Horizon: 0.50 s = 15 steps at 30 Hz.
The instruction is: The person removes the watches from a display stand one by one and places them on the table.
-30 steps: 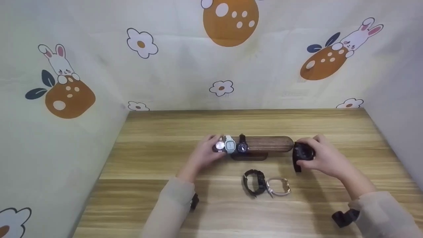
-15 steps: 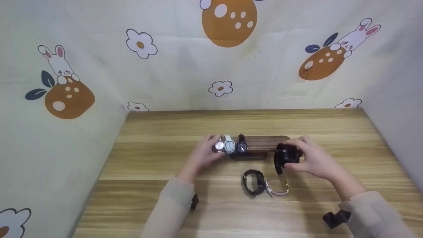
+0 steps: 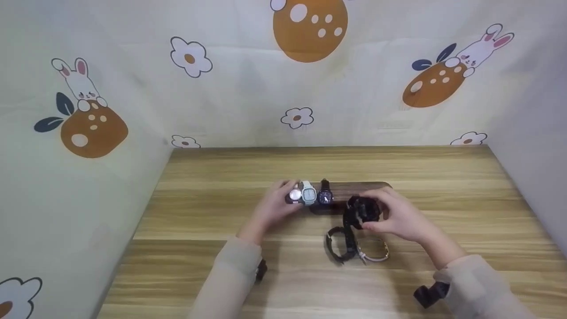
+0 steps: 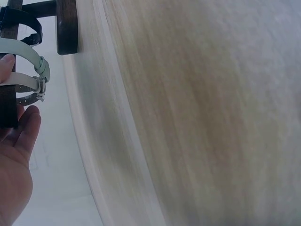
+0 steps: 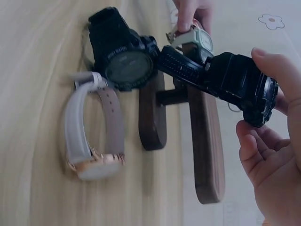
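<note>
Dark wood made up the watch stand (image 3: 350,188), lying parallel to the desk's (image 3: 221,173) far edge but apart from it. In the head view, the left hand (image 3: 279,201) gripped its left end while the right hand (image 3: 401,217) pinched a black sports watch (image 3: 365,212) before its right half. Doing this well, I judged, called for a steady stand and the free strap (image 3: 347,221) lifted clear of anything beneath. In the left wrist view, thumb and fingers clasped the stand's end just beside a pale strap (image 4: 23,79). In the right wrist view, the case (image 5: 235,81) sat between thumb and fingertips, its strap trailing out beyond the grip towards a second black sports watch (image 5: 129,68); whether they touched, I couldn't tell. A rose-gold watch (image 5: 99,168) stood farther from the desk's far edge.
</note>
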Each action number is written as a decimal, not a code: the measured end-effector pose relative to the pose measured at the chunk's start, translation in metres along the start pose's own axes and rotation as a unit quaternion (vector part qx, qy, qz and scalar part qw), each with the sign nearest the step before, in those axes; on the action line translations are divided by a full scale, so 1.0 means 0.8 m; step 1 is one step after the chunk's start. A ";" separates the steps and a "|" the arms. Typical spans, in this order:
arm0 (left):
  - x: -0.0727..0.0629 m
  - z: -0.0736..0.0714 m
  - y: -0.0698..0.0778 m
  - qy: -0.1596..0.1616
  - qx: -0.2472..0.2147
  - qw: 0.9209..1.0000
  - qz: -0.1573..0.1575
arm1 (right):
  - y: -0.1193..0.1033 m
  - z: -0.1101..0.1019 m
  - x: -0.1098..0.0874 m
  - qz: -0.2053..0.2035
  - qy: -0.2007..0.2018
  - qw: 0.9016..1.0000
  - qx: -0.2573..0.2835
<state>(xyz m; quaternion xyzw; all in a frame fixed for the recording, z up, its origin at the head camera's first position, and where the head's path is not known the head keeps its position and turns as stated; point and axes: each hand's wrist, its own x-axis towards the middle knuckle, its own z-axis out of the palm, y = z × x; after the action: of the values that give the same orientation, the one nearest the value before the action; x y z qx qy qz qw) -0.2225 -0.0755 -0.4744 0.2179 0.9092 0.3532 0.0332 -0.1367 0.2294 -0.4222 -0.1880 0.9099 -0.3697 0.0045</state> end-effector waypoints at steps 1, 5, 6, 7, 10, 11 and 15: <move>0.000 0.000 0.000 -0.003 -0.002 1.000 -0.004 | -0.001 0.003 0.001 -0.002 0.001 1.000 0.002; -0.001 -0.001 0.002 -0.008 -0.007 1.000 -0.010 | -0.005 0.012 0.004 -0.016 0.007 1.000 0.006; -0.001 -0.001 0.002 -0.008 -0.007 1.000 -0.008 | -0.006 0.015 0.004 -0.018 0.007 1.000 0.009; -0.001 -0.001 0.002 -0.008 -0.007 1.000 -0.009 | -0.007 0.017 0.005 -0.022 0.008 1.000 0.011; 0.000 0.000 0.001 -0.009 -0.008 1.000 -0.010 | -0.012 0.022 0.007 -0.025 0.000 0.999 0.022; 0.000 0.000 0.001 -0.009 -0.008 1.000 -0.008 | -0.012 0.024 0.008 -0.025 -0.002 0.999 0.027; 0.000 -0.001 0.001 -0.011 -0.005 1.000 -0.004 | -0.015 0.032 0.010 -0.030 -0.019 0.998 0.051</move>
<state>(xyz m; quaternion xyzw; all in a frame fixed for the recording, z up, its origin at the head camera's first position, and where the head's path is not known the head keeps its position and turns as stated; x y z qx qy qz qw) -0.2223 -0.0755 -0.4736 0.2180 0.9077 0.3556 0.0454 -0.1365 0.2015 -0.4319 -0.2214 0.8838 -0.4117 0.0206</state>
